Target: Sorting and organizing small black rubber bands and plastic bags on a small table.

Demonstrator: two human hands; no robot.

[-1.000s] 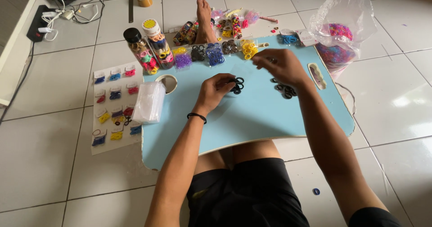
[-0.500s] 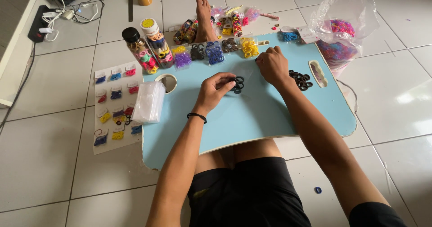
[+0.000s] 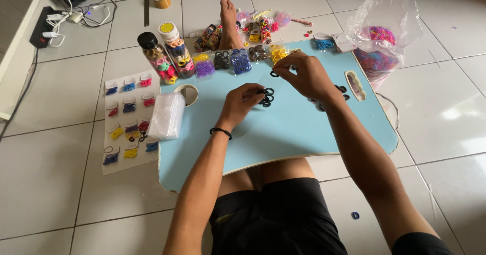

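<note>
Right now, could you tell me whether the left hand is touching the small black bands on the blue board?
Touching: the head view shows the left hand pinching the black bands at its fingertips.

Small black elastic hair bands: a bunched cluster (image 3: 266, 97) just above frame centre on the light blue lap board, at the left fingertips. One single black band (image 3: 274, 74) slightly higher, pinched at the right fingertips. More black bands (image 3: 342, 89) centre-right, partly hidden behind the right wrist.
</note>
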